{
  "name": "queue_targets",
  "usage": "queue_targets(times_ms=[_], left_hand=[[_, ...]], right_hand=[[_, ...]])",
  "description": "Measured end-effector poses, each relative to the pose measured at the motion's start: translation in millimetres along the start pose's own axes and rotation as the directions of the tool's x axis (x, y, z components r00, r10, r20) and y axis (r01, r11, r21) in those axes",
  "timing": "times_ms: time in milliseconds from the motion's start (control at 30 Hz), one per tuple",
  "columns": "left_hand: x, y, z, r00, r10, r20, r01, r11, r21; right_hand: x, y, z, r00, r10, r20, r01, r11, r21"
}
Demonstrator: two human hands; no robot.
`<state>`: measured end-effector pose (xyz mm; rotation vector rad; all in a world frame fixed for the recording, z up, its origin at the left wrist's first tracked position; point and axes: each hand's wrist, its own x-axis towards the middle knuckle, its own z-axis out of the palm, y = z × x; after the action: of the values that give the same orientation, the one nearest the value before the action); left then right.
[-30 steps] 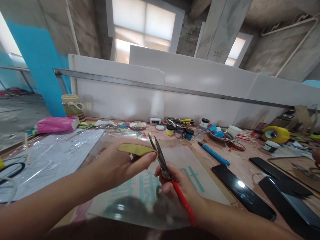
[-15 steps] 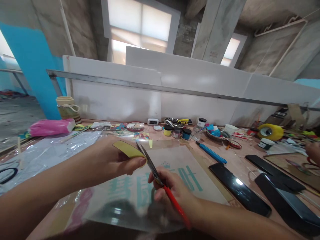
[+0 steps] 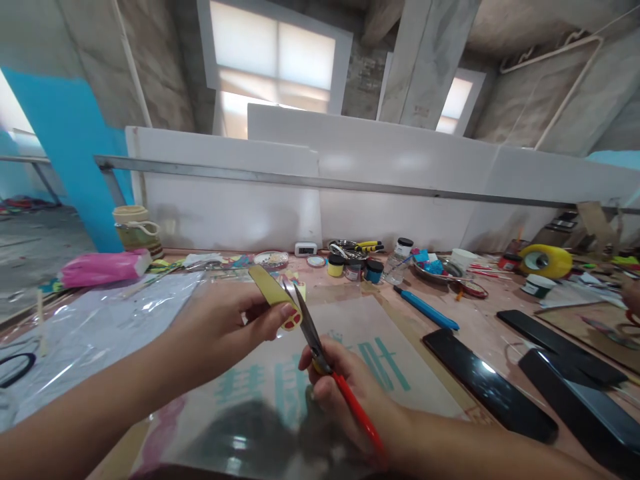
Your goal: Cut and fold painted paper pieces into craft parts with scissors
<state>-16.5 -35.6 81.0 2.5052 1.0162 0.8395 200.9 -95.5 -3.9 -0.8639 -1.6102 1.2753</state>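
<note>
In the left hand (image 3: 213, 330), pinched between thumb and fingers: yellow strip (image 3: 271, 288), red patches at its lower end, held above the lettered sheet (image 3: 353, 317). Right hand (image 3: 350, 390) is wrapped around the scissors (image 3: 311, 333); blades slightly parted, pointing up, just beside that end. Blade contact with the strip appears uncertain from this angle. Right of sheet: phone (image 3: 487, 383), blue tool (image 3: 427, 309). Farther back: yellow jar (image 3: 335, 268), blue jar (image 3: 373, 272); tape roll (image 3: 555, 261) at far right.
</note>
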Motion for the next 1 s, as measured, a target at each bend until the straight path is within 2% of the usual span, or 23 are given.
queue_targets(times_ms=[133, 267, 400, 600, 1000], left_hand=[[1, 2, 1.5, 0.996, 0.075, -0.041, -0.072, 0.995, 0.069], [2, 5, -0.8, 0.988, 0.153, 0.011, -0.153, 0.988, 0.015], [2, 9, -0.9, 0.975, 0.221, 0.025, -0.219, 0.974, -0.061], [2, 13, 0.4, 0.973, 0.227, 0.034, -0.222, 0.969, -0.107], [1, 9, -1.6, 0.977, 0.203, 0.057, -0.194, 0.971, -0.136]], right_hand=[[-3, 8, -3, 0.995, -0.079, 0.056, 0.078, 0.997, 0.016], [-4, 10, -5, 0.985, -0.086, 0.147, 0.078, 0.995, 0.06], [-6, 12, -5, 0.985, -0.086, 0.152, 0.078, 0.995, 0.059], [-9, 18, -3, 0.995, -0.038, 0.09, 0.033, 0.997, 0.063], [-7, 16, -1, 0.997, -0.032, 0.066, 0.028, 0.998, 0.063]])
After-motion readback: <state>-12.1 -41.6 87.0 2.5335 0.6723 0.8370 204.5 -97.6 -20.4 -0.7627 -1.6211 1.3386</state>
